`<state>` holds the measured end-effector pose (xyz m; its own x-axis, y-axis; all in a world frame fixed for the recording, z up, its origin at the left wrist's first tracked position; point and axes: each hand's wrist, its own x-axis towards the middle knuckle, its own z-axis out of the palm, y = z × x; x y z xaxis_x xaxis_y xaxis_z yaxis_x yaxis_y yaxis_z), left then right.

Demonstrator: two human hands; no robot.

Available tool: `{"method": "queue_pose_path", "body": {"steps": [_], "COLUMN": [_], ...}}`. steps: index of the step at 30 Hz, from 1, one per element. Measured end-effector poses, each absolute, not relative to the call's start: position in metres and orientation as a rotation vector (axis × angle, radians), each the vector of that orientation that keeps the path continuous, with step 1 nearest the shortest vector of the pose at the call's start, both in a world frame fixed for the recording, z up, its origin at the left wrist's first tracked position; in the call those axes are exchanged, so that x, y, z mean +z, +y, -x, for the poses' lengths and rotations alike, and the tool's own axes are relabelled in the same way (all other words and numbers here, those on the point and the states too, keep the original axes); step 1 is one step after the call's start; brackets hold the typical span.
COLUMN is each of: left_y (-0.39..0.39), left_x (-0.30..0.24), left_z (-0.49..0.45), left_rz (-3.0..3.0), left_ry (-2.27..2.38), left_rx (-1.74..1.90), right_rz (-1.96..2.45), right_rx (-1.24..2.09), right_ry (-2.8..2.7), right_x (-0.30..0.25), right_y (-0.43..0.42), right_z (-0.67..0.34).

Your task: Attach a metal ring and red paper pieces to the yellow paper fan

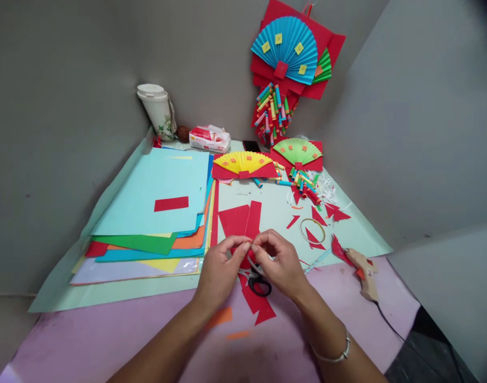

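Observation:
My left hand [223, 266] and my right hand [279, 260] meet at the fingertips above the table's middle. Both are closed in a pinch on something small that I cannot make out; a thin pale strip [251, 261] curves down between them. Right below lie scissors with black handles [260, 286], partly hidden by my hands. Red paper pieces [234, 219] lie just beyond my fingers, and a jagged red scrap [259, 306] is under the scissors. A roll of thin tape [312, 231] rests to the right.
A stack of coloured paper [156, 181] fills the left. Yellow [243, 162] and green [297, 151] paper fans stand at the back, below a hanging red decoration [284, 50]. A cup [156, 109] and tissue pack [210, 139] stand behind. A corded glue gun [363, 271] lies right.

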<state>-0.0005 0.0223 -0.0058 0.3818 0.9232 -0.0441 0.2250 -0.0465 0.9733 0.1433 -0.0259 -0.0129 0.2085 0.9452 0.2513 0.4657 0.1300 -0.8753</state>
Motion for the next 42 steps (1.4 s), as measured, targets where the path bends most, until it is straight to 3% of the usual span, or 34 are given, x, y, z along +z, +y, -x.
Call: {"method": "queue_pose_path", "body": {"steps": [19,28,42], "left_y": [0.017,0.031,0.045], "left_x": [-0.008,0.001,-0.015], "left_z": [-0.003,0.001,-0.007], "left_rz": [-1.614,-1.441,-1.376], "left_ry": [1.142,0.982,0.936], "left_rx": [0.864,0.697,0.546], "right_rz": [1.549,1.541,1.546], "right_rx": [0.537,0.913,1.096], "right_ry": [-1.387,-1.262,-1.383], "right_x": [-0.012,-0.001,0.009], "right_y": [-0.026,-0.03,-0.026], "right_z": [-0.145,-0.157,-0.179]}}
